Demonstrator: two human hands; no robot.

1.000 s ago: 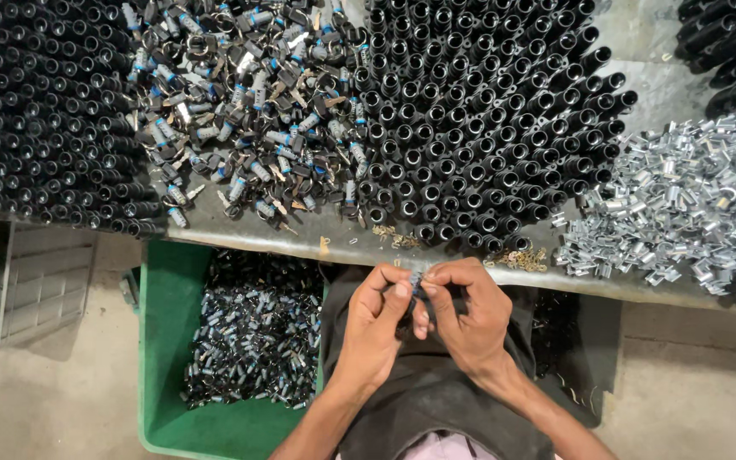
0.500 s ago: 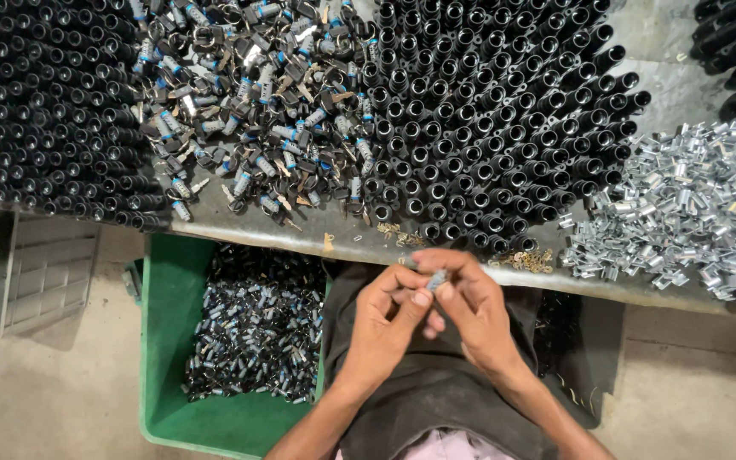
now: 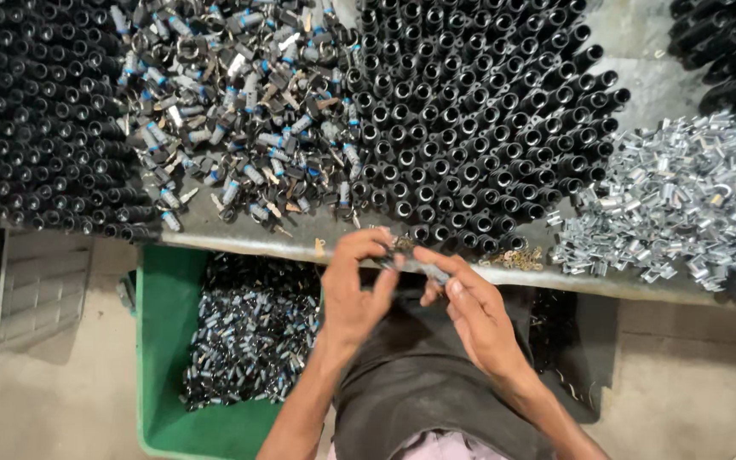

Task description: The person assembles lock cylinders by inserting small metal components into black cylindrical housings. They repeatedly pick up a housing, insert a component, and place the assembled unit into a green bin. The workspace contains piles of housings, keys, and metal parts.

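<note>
A grey workbench point(image 3: 300, 243) runs across the view, crowded with parts. At its front edge the left hand point(image 3: 355, 294) and right hand point(image 3: 474, 319) pinch one small metal piece point(image 3: 423, 268) between their fingertips. Behind stand black tubes point(image 3: 479, 119), beside a loose heap of blue-tipped parts point(image 3: 240, 111) and a pile of shiny clips point(image 3: 683, 200). Below, the green bin point(image 3: 159, 341) looks well filled, yet plenty remains on top. Compared with half a second ago, the hands have drawn slightly apart.
</note>
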